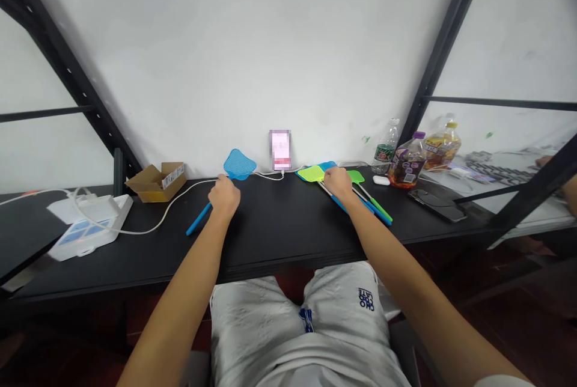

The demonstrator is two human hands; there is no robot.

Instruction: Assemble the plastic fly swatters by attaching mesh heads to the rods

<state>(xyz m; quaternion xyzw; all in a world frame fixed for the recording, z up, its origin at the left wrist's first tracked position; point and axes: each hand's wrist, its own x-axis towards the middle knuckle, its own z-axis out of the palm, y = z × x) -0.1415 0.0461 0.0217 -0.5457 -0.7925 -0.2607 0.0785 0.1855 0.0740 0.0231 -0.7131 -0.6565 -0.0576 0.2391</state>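
My left hand [224, 196] grips the handle of a blue plastic fly swatter [240, 164] on the black desk, with the mesh head beyond my fingers and the handle end poking out to the lower left. My right hand [338, 185] lies on a crossed pile of fly swatters, touching the neck of a yellow-green one [311, 173]. A blue swatter [356, 210] and a green swatter [356, 176] lie under and beside it. My palm hides the necks, so the right hand's grip is unclear.
A phone with a blurred screen [280, 149] leans on the wall, its white cable [180, 204] running left along the black desk [270, 225]. There are a cardboard box [155, 182], a white power strip [90, 225], several bottles [408, 161], and a black smartphone [437, 205].
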